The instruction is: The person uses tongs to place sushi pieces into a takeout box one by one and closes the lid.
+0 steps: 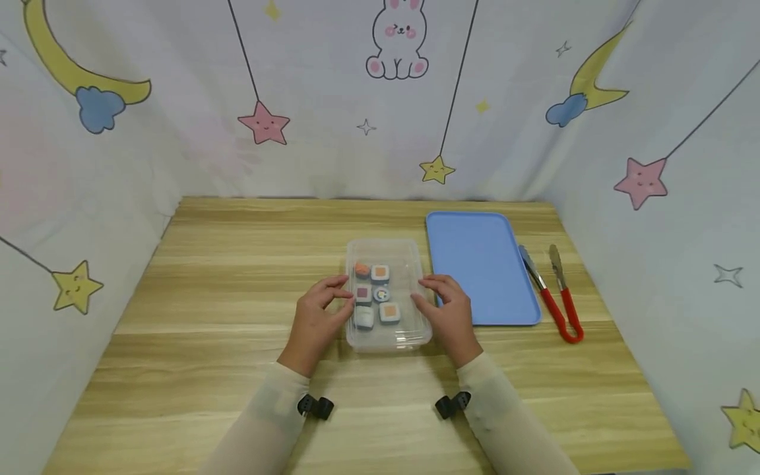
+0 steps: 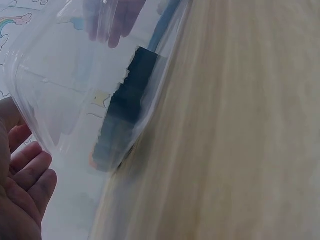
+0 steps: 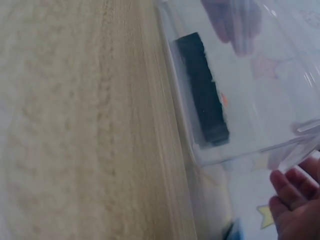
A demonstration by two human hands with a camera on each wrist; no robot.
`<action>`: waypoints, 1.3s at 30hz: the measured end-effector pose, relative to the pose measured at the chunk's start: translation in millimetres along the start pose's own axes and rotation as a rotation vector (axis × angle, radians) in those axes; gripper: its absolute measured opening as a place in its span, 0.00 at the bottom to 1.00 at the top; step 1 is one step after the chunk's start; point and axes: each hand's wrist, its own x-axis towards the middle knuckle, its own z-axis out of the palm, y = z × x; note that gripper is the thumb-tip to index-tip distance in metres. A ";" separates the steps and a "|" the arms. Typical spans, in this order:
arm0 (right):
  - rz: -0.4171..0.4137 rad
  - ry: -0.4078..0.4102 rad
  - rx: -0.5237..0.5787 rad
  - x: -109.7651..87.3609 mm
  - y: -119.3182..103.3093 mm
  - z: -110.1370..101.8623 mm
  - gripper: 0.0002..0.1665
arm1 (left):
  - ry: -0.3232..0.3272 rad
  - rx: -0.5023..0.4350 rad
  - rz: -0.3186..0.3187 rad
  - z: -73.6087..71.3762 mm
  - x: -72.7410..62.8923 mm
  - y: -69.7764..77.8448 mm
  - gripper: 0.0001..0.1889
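Observation:
A clear plastic box stands on the wooden table between both hands. Several sushi rolls lie inside, mostly toward its left; dark wrappers of the rolls show through the wall in the left wrist view. With thumb and fingers, my left hand holds the box's left rim. Opposite it, my right hand grips the right rim, thumb over the edge. In the right wrist view, right fingertips are at a clear flap on the box's side.
A blue tray lies just right of the box, partly behind my right hand. Red-handled metal tongs rest spread beside the tray's right edge. White printed curtains enclose the back and sides of the wooden table.

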 end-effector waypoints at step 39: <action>-0.118 -0.523 -0.583 18.8 -28.5 1.3 0.58 | -0.504 0.676 0.092 4.9 29.3 13.5 0.59</action>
